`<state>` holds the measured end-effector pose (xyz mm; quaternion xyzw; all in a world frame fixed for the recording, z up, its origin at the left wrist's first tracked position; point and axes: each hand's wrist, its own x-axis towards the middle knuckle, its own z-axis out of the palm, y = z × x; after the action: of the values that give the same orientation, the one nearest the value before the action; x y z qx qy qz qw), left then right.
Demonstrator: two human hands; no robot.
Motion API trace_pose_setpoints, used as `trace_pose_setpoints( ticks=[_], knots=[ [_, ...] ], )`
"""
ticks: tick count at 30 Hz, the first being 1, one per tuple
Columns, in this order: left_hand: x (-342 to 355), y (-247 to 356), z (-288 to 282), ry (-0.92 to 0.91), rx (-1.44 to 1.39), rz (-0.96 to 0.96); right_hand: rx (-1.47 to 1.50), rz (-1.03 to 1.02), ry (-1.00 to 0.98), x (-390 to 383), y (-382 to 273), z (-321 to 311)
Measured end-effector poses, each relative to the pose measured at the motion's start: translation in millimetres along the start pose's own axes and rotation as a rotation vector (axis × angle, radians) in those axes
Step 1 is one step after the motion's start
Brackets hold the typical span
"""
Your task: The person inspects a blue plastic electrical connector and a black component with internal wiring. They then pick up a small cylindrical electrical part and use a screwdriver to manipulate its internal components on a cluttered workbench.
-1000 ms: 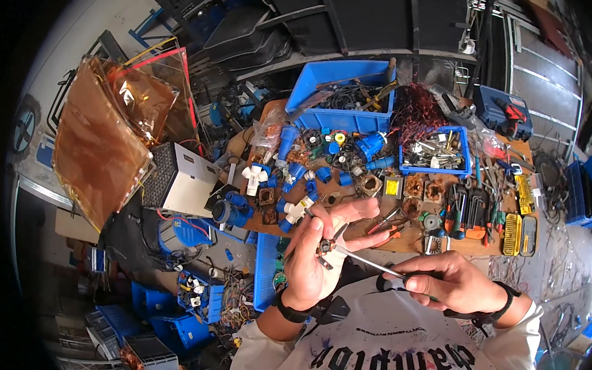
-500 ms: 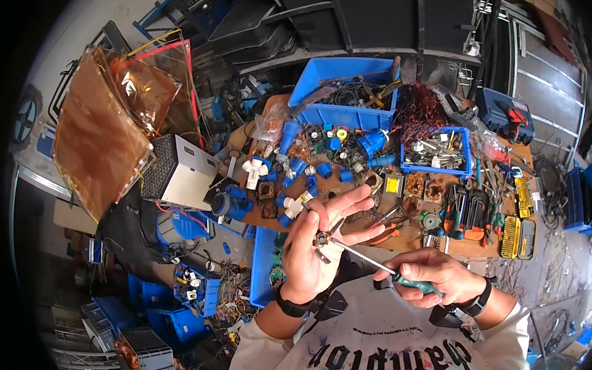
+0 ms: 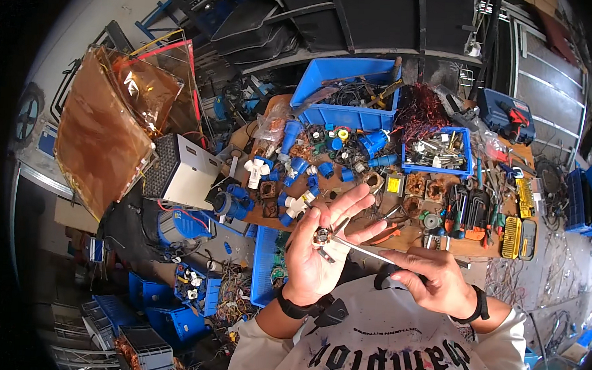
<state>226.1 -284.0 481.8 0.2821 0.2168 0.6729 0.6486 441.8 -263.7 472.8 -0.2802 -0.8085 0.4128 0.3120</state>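
Observation:
My left hand (image 3: 310, 269) is raised, palm up, near the bench's front edge. Between its thumb and fingers sits a small dark metal part (image 3: 322, 236) with a round middle and flat prongs sticking out. In my right hand (image 3: 441, 280) is a screwdriver, its handle mostly covered by my fingers. The screwdriver's thin metal shaft (image 3: 365, 250) points left, and its tip meets the metal part or lies right beside it; which one I cannot tell.
The wooden bench (image 3: 487, 247) beyond my hands carries blue and white plug pieces, a large blue bin (image 3: 346, 115) of cables, a shallow blue tray (image 3: 436, 169) of metal pieces, and hand tools. A blue crate (image 3: 263, 264) stands below its front edge. Wires litter the floor.
My right hand has turned over on the screwdriver, so its back now faces up and the green handle is hidden. The left hand and the metal part have barely moved.

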Motion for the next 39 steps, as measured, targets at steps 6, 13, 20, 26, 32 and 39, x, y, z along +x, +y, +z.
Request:
trace_pose_setpoints(
  ticks=[6,13,20,26,32,39],
  knots=[
    [-2.1,1.3,1.8,0.004,-0.031,-0.003,-0.203,-0.108,0.059,-3.6,0.7,5.5],
    [-5.4,2.1,1.1,-0.006,-0.057,-0.040,0.374,0.150,-0.081,-8.1,3.9,6.6],
    [-5.2,0.4,-3.1,-0.018,0.028,0.024,1.101,0.706,-0.431,4.4,-5.4,-15.2],
    [-3.3,1.7,-4.2,-0.050,0.033,0.046,1.378,0.841,-0.531,6.8,1.5,-15.2],
    [-3.2,-1.7,-5.3,-0.005,0.007,0.043,0.369,0.022,-0.009,-6.7,12.7,16.7],
    [-1.8,-3.4,-5.3,0.002,0.012,0.062,0.373,0.091,-0.068,-1.5,9.1,11.7]
  ],
)
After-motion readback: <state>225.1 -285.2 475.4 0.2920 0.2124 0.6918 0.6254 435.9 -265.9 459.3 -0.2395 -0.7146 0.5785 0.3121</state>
